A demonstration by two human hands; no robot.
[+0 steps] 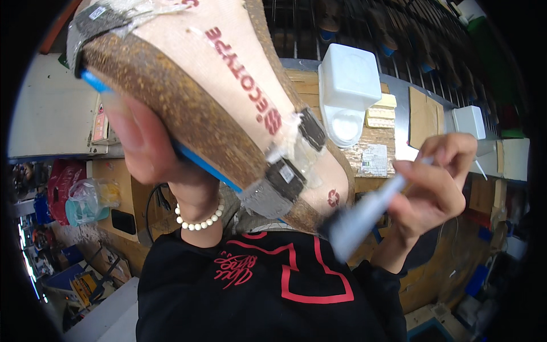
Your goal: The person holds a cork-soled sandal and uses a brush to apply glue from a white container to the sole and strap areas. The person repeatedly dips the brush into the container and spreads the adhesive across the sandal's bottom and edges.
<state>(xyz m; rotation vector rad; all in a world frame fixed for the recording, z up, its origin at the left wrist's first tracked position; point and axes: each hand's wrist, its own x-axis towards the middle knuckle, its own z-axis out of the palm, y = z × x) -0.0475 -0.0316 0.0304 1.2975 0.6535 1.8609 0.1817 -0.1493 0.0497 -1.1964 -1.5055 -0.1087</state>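
My left hand (145, 139) grips a cork sandal footbed (182, 117) by its edge, thumb against the brown cork side. The footbed is tilted close in front of me, its pale insole facing up, with red printing on it. Blue material shows along its lower edge. Dark strap pieces (283, 175) wrapped in clear plastic film sit at its sides. My right hand (436, 191) closes round the pale handle of a brush (364, 219), blurred by motion. Its dark bristle end is at the near right end of the footbed; whether they touch I cannot tell.
Beyond the footbed, a white plastic container (350, 74) stands on a worn wooden board (364, 154). Cardboard (424, 117) and a smaller white container (470, 122) lie right. Shoes (327, 25) hang on a dark rack behind. At left, a black phone (123, 222) is near plastic bags (94, 196).
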